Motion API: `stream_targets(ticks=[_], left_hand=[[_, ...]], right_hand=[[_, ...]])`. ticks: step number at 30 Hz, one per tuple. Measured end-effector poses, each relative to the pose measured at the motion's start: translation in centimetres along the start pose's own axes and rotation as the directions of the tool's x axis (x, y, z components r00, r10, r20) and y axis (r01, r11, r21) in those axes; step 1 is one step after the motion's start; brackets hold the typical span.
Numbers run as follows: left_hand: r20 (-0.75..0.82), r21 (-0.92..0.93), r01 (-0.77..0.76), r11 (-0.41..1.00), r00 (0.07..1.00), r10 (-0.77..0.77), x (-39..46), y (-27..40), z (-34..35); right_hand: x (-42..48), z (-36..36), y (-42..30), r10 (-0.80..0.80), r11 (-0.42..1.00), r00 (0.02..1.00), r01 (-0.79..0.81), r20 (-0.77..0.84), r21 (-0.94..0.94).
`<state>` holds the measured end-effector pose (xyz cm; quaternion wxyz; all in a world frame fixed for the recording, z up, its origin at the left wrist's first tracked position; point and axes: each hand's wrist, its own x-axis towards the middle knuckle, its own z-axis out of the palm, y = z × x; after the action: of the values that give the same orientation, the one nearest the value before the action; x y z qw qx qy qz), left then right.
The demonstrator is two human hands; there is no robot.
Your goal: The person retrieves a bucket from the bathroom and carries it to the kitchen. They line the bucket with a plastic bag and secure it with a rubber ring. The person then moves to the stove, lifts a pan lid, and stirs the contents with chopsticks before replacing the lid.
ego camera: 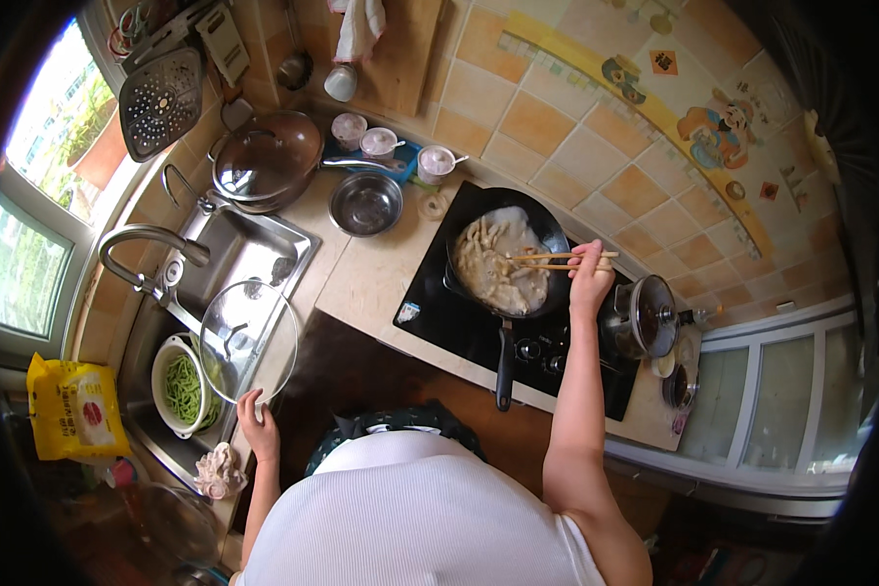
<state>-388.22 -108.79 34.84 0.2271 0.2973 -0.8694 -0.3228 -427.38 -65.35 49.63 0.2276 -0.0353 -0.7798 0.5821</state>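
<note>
A pair of wooden chopsticks (557, 261) is gripped in my right hand (591, 278), their tips in a black frying pan (549, 220) on the cooktop. Pale strips of food (483, 253) lie in bubbling, foamy liquid inside the pan, whose black handle (505, 366) points towards me. My left hand (258, 428) is at the near edge of a round glass lid (264, 322) beside the sink; fingertips and thumb meet its rim. Under and left of the lid, a white colander (162, 381) of green beans (187, 388) sits in the sink basin.
A lidded pot (641, 319) stands right of the pan. Behind the sink is a large covered wok (267, 161), with a steel bowl (366, 204) and several spice jars (436, 164) nearby. The faucet (154, 238) arches over the sink. A crumpled cloth (220, 471) lies on the sink's near edge.
</note>
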Motion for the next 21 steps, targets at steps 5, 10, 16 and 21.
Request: stream_targets(ticks=[5, 10, 16, 21], left_hand=[[0.038, -0.033, -0.002, 0.999, 0.999, 0.004, 0.3, 0.4, 0.8], [0.062, -0.049, -0.012, 0.999, 0.998, 0.016, 0.9, 0.9, 0.9], [0.036, -0.034, 0.026, 0.999, 0.999, -0.025, 0.1, 0.4, 0.3], [0.060, -0.063, 0.023, 0.998, 0.998, -0.019, -0.5, 0.5, 1.1]], right_hand=[[-2.1, -0.3, 3.2, 0.020, 0.975, 0.959, 0.044, 0.284, -0.218], [-1.9, 0.2, 4.7, -0.033, 0.964, 0.989, 0.069, 0.142, -0.258], [-2.3, -3.0, 2.7, -0.090, 0.982, 0.974, 0.052, -0.206, -0.183], [-2.0, -2.7, 6.0, -0.051, 0.949, 0.977, -0.017, -0.206, -0.313]])
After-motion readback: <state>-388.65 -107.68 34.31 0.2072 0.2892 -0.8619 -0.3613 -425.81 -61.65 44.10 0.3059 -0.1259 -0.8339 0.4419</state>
